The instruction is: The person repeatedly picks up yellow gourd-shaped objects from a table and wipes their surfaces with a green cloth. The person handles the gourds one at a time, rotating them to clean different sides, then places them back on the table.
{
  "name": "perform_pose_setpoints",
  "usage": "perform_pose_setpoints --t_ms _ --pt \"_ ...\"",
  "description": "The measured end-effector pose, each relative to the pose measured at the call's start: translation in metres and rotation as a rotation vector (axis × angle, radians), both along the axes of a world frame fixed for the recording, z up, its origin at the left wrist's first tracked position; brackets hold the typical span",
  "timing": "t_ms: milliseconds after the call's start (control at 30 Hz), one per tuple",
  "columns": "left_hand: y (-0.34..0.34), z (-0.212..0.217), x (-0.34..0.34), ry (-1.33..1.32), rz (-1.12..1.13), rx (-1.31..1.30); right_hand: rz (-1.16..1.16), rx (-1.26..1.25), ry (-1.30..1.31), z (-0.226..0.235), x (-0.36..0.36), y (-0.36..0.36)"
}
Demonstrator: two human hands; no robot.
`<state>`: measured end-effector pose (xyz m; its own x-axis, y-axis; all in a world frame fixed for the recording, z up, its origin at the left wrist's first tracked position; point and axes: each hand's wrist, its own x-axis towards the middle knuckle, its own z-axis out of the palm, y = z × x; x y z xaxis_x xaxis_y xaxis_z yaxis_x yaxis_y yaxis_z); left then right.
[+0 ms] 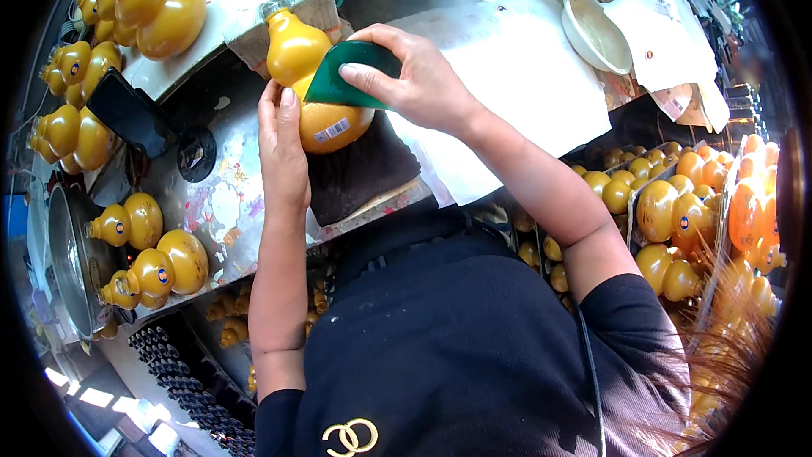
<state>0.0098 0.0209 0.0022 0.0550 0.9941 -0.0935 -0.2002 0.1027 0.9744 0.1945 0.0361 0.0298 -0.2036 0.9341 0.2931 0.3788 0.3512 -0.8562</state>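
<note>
A yellow gourd-shaped bottle (296, 46) lies tilted on a dark cloth pad (376, 171), its neck pointing away from me against a grey folded cloth (320, 2). My left hand (283, 148) grips the bottle's left side, thumb and fingers along the lower bulb. In my right hand (419, 76) is a green flexible scraper (330, 76), pinched between thumb and fingers. Its edge touches the bottle around the waist and upper part of the lower bulb. A small barcode sticker (331, 130) shows on the lower bulb, below the scraper.
Several finished-looking gourd bottles (173, 21) stand at the left, others (182, 258) nearer. A dark phone (127, 114) on a stand and a metal basin (72, 262) are also left. White sheets (524, 76) and a white bowl (596, 32) lie right; crated bottles (664, 211) are below.
</note>
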Motion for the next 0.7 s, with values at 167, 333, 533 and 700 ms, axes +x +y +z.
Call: perform_pose_setpoints --t_ms 167,333,533,700 --pt "0.002 -0.004 -0.002 -0.101 0.015 -0.048 -0.117 -0.089 0.049 0.003 0.002 0.006" --pt "0.021 0.003 -0.008 -0.062 -0.09 -0.055 -0.159 0.102 0.052 -0.001 -0.017 -0.033" --pt "0.033 0.005 -0.011 -0.171 -0.173 -0.115 -0.414 0.162 0.063 -0.002 -0.008 -0.033" --pt "0.035 -0.005 -0.01 -0.274 -0.182 -0.113 -0.106 0.716 -0.334 -0.008 -0.03 -0.057"
